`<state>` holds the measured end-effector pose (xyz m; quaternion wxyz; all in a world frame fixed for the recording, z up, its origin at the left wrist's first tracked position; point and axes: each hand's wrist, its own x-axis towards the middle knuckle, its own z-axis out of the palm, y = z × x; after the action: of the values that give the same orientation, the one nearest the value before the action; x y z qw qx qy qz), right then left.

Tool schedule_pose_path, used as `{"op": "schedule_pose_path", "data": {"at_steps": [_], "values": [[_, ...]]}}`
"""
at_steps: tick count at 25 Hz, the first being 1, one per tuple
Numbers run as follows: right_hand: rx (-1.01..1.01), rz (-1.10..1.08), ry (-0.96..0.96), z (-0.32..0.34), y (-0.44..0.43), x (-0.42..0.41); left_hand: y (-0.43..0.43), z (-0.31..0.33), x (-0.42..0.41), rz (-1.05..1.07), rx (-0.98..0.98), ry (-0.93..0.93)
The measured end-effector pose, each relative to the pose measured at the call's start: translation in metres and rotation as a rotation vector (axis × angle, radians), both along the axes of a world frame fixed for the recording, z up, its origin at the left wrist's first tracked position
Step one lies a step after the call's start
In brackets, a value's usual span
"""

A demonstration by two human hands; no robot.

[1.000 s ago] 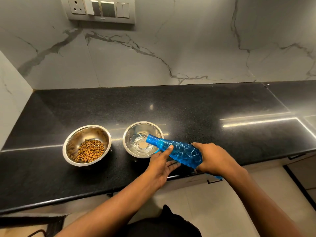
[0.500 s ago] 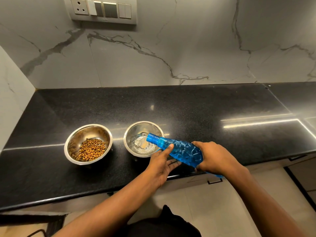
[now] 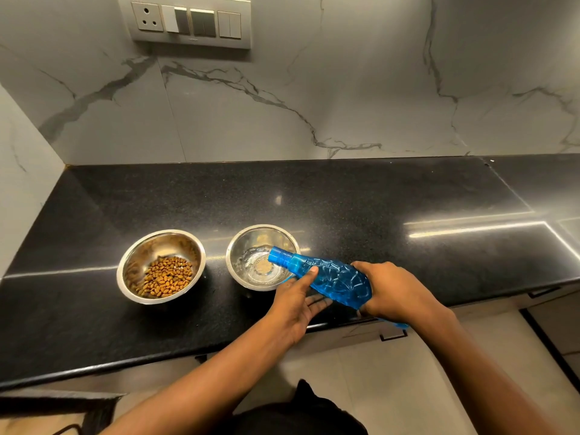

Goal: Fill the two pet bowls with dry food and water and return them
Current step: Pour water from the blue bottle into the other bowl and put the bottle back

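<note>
Hardly anything has shifted since a moment ago: your hands and the blue bottle point(image 3: 332, 279) sit where they were, and only the view has crept a touch, so the bowls ride slightly lower in it. You have the bottle tipped right over, its long axis running from lower right up to upper left, the open neck pointing left over the near right rim of the right bowl point(image 3: 251, 238). Your right hand point(image 3: 397, 293) wraps the fat lower body of the bottle, fingers closed round it. Your left hand point(image 3: 298, 301) props it from beneath near the neck, thumb pressed on the bottle's side, the other fingers lying flat and loosely spread under it. That right bowl holds a shallow pool of water, its steel bottom showing through. Just beside it to the left, not touching, the left bowl point(image 3: 138, 255) carries a heap of brown kibble point(image 3: 166, 276). Both stand on the black countertop point(image 3: 376, 202), near its front edge.
</note>
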<state>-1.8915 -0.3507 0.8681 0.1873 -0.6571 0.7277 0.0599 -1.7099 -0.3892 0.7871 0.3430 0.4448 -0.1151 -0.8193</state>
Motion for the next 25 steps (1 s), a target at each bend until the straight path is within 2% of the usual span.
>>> {"op": "schedule_pose_path", "data": {"at_steps": [17, 25], "values": [[-0.014, 0.002, -0.024, -0.009, 0.001, -0.005, 0.001, -0.001, 0.001, -0.001, -0.004, -0.002], [-0.033, -0.058, -0.206, -0.021, 0.004, -0.008, -0.004, 0.002, 0.005, 0.005, -0.072, -0.099]]}}
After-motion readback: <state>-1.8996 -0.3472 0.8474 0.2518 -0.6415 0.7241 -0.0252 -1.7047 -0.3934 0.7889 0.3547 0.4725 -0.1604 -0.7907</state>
